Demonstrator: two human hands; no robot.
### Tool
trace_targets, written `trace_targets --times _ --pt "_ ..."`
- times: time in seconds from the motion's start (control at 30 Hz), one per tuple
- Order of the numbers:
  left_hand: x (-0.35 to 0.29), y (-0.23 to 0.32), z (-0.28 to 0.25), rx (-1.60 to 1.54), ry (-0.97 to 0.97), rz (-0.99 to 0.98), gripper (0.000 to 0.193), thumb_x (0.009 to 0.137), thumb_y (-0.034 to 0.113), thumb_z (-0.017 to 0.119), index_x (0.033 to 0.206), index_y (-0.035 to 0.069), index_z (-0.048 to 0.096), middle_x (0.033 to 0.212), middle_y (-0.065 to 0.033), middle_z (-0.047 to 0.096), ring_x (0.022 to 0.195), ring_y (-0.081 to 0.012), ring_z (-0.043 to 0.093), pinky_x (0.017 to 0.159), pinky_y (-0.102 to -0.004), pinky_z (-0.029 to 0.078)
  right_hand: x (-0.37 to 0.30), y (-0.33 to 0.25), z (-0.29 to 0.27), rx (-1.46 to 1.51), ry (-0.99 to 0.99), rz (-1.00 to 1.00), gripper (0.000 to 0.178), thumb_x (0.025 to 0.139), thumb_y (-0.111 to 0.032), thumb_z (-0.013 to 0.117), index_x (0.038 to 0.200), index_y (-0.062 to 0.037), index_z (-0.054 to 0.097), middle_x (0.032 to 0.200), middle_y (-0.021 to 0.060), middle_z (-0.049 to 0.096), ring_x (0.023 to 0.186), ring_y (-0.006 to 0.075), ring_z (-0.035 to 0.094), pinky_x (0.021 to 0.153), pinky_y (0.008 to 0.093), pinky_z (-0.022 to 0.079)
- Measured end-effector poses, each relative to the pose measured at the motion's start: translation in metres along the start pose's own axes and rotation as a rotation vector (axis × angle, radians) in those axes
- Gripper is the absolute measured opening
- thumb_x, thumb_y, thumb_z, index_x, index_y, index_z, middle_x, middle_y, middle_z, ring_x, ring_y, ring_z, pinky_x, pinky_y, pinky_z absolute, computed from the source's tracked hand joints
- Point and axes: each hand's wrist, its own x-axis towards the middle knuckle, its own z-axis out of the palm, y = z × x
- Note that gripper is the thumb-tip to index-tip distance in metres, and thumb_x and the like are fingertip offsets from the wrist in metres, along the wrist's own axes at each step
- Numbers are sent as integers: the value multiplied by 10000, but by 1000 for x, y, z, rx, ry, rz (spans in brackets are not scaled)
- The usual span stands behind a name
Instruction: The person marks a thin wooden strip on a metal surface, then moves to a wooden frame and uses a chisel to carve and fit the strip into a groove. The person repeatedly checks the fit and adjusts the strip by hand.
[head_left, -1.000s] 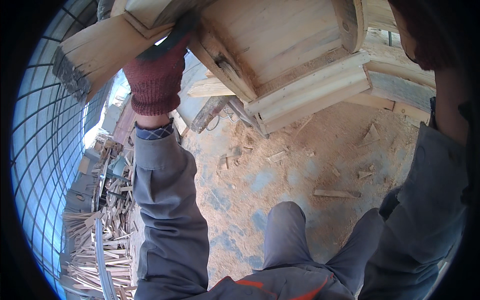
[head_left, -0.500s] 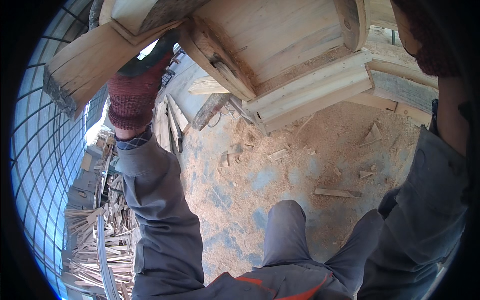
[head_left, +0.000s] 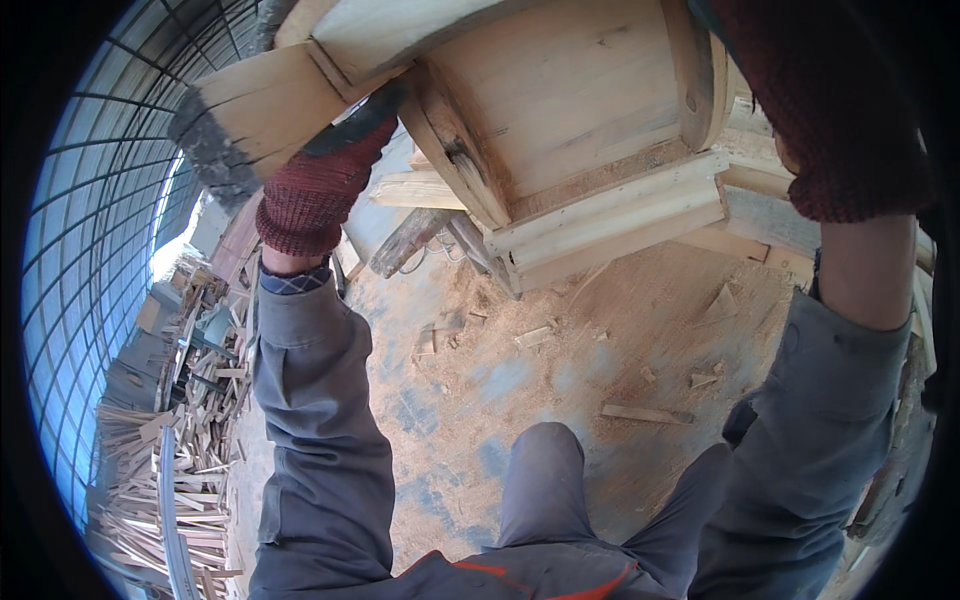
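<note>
My left hand (head_left: pixel 330 185), in a dark red knit glove with a dark coated palm, is closed round the edge of a thick wooden plank (head_left: pixel 275 105). The plank has a rough, blackened end and joins other lumber at the top. Beside that hand stands a box-like wooden frame (head_left: pixel 590 85) with curved side pieces and sawdust along its inner edges. My right hand (head_left: pixel 840 120), gloved alike, reaches over the frame's right side, near a curved upright piece (head_left: pixel 705 75). Its fingers are mostly hidden or cut off by the picture's edge.
Sawdust and offcuts cover the floor (head_left: pixel 560 370), with a short wood strip (head_left: pixel 647 414) near my knees. At the left are a heap of thin wood scraps (head_left: pixel 175 500) and a wire mesh (head_left: pixel 100 230) before blue sheeting. More boards (head_left: pixel 770 220) lie at the right.
The plank and my left hand have shifted right in the view. My right hand has come further in from the right edge and now overlaps the frame's right side. The floor has shifted slightly left.
</note>
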Motion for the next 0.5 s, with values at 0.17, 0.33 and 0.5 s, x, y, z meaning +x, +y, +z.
trace_targets --times 0.17,0.33,0.5 --pt "-5 6 1 1 -105 -260 368 1070 240 689 1432 173 689 1378 -29 719 1280 -158 642 1047 -299 520 0 -8 3 37 -6 40 122 991 -98 640 960 2 702 741 99 666 658 200 630 638 349 510" --pt "0 5 -3 -23 -205 -271 447 1076 276 688 1487 105 647 1500 -47 653 1416 -179 565 1174 -336 449 4 -10 3 51 -11 51 116 990 -96 644 962 1 702 733 95 663 650 193 623 630 346 501" --pt "-3 -4 2 -18 -207 -194 489 1073 317 642 1533 156 600 1556 -60 597 1452 -214 511 1208 -381 406 5 -14 5 62 -9 53 110 988 -93 649 964 -1 703 725 91 660 642 186 616 622 343 492"
